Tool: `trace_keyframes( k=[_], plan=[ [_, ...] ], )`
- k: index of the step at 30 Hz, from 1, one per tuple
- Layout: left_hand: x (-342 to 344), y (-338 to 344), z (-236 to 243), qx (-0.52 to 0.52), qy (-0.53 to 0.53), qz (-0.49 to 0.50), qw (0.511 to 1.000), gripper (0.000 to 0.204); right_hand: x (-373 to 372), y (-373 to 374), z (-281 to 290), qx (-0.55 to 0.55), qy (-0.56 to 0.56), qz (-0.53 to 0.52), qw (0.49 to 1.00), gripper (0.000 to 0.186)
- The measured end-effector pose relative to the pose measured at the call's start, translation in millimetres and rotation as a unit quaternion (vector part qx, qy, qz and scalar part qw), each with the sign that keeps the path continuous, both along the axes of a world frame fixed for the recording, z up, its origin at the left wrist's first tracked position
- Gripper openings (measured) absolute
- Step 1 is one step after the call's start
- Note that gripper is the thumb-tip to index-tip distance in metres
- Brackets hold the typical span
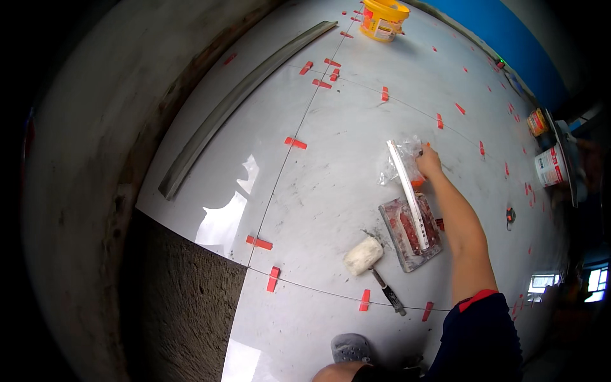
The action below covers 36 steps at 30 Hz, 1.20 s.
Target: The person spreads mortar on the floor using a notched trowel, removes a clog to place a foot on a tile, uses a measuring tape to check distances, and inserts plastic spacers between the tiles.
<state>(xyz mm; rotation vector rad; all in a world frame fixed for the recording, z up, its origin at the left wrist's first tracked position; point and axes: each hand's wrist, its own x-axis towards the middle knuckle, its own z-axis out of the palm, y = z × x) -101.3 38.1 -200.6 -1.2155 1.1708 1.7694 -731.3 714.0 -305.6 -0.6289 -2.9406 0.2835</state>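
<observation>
My right hand point(430, 160) reaches out over the pale floor tiles, its fingers closed at the edge of a clear plastic bag point(389, 172). Bits of orange-red show beside the fingers and below the hand. A long, narrow white metal strip point(405, 184) lies partly over the bag and across a dirty rectangular float point(393, 230) with reddish patches. Nearer to me rests a mallet with a whitish head point(363, 256) and a dark handle point(393, 299). My left hand is out of view.
Red wedges point(296, 143) sit along the tile joints. A long metal straightedge point(245, 105) lies at left, near the wall. Rough mortar point(184, 299) borders the tiles at lower left. A yellow bucket point(383, 22) stands far off; a white bucket point(550, 167) stands at right. My grey shoe point(351, 348) is below.
</observation>
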Motion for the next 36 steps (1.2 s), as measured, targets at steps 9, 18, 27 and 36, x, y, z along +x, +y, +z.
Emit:
trace_keyframes(
  k=[9,18,27,36],
  plan=[
    [12,-9,13,-0.039,0.082,-0.091,0.992,0.056,20,-6,13,-0.258,0.149,-0.013,0.955,0.033],
    [-2,-7,17,0.013,-0.018,0.064,0.998,0.052,34,2,54,-0.633,0.138,-0.181,0.74,0.03],
    [-42,-2,38,0.027,0.065,0.019,0.997,0.064,79,-93,113,-0.853,0.031,-0.026,0.521,0.029],
    [-81,-10,-15,0.18,0.22,-0.025,0.958,0.083,268,-406,131,-0.664,-0.474,0.171,0.552,0.026]
  ],
)
